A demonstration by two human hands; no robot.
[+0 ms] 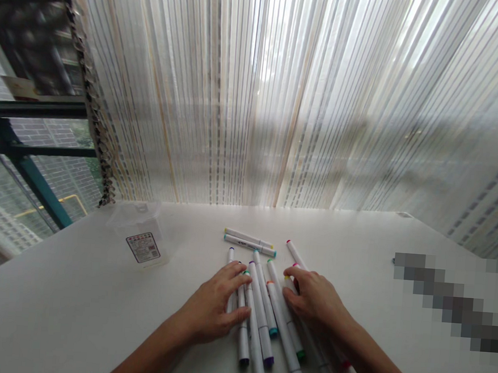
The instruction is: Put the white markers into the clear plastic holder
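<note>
A loose bunch of white markers [261,301] with coloured ends lies lengthwise on the white table [67,287], fanned out between my two hands. My left hand [219,304] rests over the left side of the bunch, its thumb and fingers apart, fingertips touching a green-ended marker [249,294]. On the right, my right hand [313,296] is curled round a yellow-ended marker [290,284], which runs back under the palm. A pink-ended and a red-ended marker [297,254] pass beneath this hand, partly hidden.
Beyond the bunch, a yellow-ended marker [249,237] and a blue-ended marker [249,244] lie crosswise. A clear plastic box [160,231] with a printed label stands at the left. Striped sheer curtains [253,124] hang along the table's far edge. A pixelated patch covers the right side.
</note>
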